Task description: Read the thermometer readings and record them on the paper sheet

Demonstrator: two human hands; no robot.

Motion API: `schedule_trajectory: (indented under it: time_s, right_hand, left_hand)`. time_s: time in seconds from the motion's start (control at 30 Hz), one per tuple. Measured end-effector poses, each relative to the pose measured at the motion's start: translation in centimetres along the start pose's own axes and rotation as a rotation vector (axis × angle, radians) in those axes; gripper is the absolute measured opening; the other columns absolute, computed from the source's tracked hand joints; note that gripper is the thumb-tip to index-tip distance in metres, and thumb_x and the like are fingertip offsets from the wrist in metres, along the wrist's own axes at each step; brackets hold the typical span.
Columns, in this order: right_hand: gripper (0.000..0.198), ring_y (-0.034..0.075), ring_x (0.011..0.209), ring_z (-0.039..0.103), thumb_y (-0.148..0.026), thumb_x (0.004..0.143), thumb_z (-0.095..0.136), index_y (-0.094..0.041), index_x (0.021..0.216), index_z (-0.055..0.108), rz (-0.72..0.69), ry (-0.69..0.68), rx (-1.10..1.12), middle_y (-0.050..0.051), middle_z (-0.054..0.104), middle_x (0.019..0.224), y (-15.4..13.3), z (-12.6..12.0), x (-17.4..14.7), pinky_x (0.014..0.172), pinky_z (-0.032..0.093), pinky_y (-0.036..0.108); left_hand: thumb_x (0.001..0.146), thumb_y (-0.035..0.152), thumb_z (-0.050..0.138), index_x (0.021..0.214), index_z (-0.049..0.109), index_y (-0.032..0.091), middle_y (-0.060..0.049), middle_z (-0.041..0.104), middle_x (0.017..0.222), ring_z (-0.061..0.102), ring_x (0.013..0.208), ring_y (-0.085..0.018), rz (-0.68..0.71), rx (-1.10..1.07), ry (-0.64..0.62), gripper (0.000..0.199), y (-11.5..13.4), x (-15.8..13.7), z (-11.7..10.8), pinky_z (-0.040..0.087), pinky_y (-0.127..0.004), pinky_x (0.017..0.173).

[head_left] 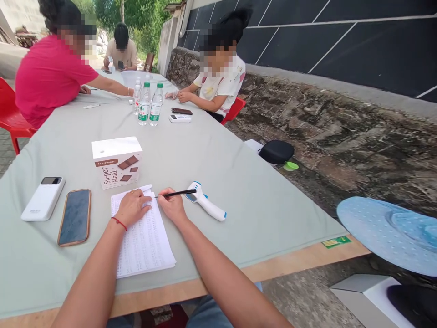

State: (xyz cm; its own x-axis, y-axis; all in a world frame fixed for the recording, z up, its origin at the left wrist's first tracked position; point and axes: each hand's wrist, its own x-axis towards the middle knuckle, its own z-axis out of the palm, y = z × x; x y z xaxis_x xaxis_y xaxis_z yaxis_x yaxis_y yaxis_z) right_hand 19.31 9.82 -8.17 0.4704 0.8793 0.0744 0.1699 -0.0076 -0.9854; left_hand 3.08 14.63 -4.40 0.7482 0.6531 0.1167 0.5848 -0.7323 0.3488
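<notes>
My right hand [172, 208] grips a black pen [177, 193], its tip at the upper right edge of a paper pad [146, 241] covered with rows of small writing. Flat on the top of the pad lies my left hand [134, 207], fingers spread and a red string round the wrist. Just beyond the pad stands a white and brown box [118, 161] marked "Super Meal". A white and blue infrared thermometer [209, 205] rests to the right of my right hand, partly behind the pen. Left of the pad are a phone [74, 216] and a white power bank [43, 199].
Several water bottles [155, 107] stand farther up the table [259, 214], near another power bank [180, 118] and a dark phone [182, 110]. Three people sit around the far part. Right of the table are a blue hat [389, 232] and a stone wall [324, 132].
</notes>
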Motion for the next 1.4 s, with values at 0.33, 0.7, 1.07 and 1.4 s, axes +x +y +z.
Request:
schedule_trajectory:
  time_s: [0.33,0.7,1.07,1.4]
  right_hand:
    - [0.012,0.015,0.056,0.050,-0.034,0.064,0.053,-0.022,0.064,0.055,-0.036,-0.045,-0.089,-0.003,0.056,0.057,0.55,-0.12,-0.15,0.055,0.040,0.027]
    - [0.012,0.015,0.056,0.050,-0.034,0.066,0.052,-0.022,0.066,0.055,-0.037,-0.057,-0.118,-0.003,0.057,0.058,0.48,-0.13,-0.30,0.055,0.040,0.027]
    - [0.011,0.014,0.055,0.048,-0.033,0.063,0.051,-0.022,0.064,0.054,-0.018,-0.060,-0.116,-0.004,0.054,0.056,0.24,-0.18,-0.40,0.054,0.037,0.027]
    - [0.012,0.014,0.055,0.048,-0.034,0.063,0.052,-0.022,0.064,0.054,-0.010,-0.033,-0.107,-0.004,0.055,0.056,0.50,-0.15,-0.23,0.054,0.038,0.026]
  left_hand:
    - [0.086,0.029,0.057,0.106,0.070,0.028,-0.005,0.056,0.088,0.055,0.085,-0.020,-0.005,0.009,0.011,0.024,0.13,-0.04,0.24,0.046,-0.034,0.082]
    - [0.085,0.028,0.061,0.105,0.071,0.027,-0.005,0.056,0.088,0.055,0.083,-0.020,-0.013,0.040,-0.003,0.022,0.34,0.09,0.36,0.045,-0.035,0.080]
    - [0.087,0.029,0.058,0.108,0.070,0.026,-0.006,0.056,0.089,0.055,0.085,-0.020,-0.010,0.072,-0.022,0.024,0.59,-0.01,0.18,0.046,-0.034,0.082]
    - [0.089,0.030,0.056,0.108,0.070,0.027,-0.005,0.056,0.090,0.054,0.085,-0.019,-0.012,0.098,-0.055,0.024,0.86,-0.08,-0.31,0.045,-0.033,0.081]
